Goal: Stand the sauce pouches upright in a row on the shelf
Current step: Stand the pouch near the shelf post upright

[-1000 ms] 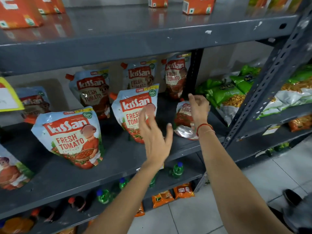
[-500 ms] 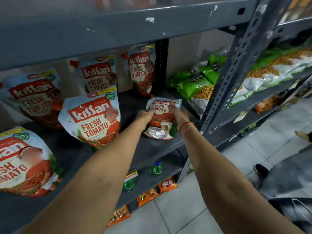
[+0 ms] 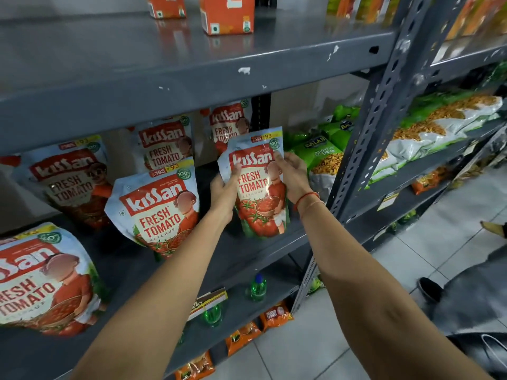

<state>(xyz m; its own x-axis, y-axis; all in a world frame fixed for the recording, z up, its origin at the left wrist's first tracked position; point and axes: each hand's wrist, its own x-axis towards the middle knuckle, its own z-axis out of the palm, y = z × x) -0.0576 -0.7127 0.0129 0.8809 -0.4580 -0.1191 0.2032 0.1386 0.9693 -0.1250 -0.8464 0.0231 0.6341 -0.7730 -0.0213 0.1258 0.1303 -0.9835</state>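
I hold a white and red ketchup pouch (image 3: 258, 187) upright near the right end of the grey middle shelf (image 3: 247, 250), its base on the shelf. My left hand (image 3: 223, 190) grips its left edge and my right hand (image 3: 292, 176) grips its right edge. Left of it a second pouch (image 3: 159, 209) stands upright near the front. A third front pouch (image 3: 41, 278) stands at the far left. Behind them three more pouches stand: one (image 3: 68, 182), another (image 3: 164, 144) and a last one (image 3: 229, 124).
A perforated grey upright post (image 3: 365, 149) rises right of my right hand. Green snack bags (image 3: 321, 157) lie beyond it. Orange cartons (image 3: 226, 13) stand on the shelf above. Green bottles (image 3: 258, 287) and orange packets (image 3: 275, 315) sit on lower shelves. A person's dark shoe (image 3: 430, 289) rests on the tiled floor.
The crumpled, lying pouch at the right end has been taken in both hands and raised upright. The view has shifted right.
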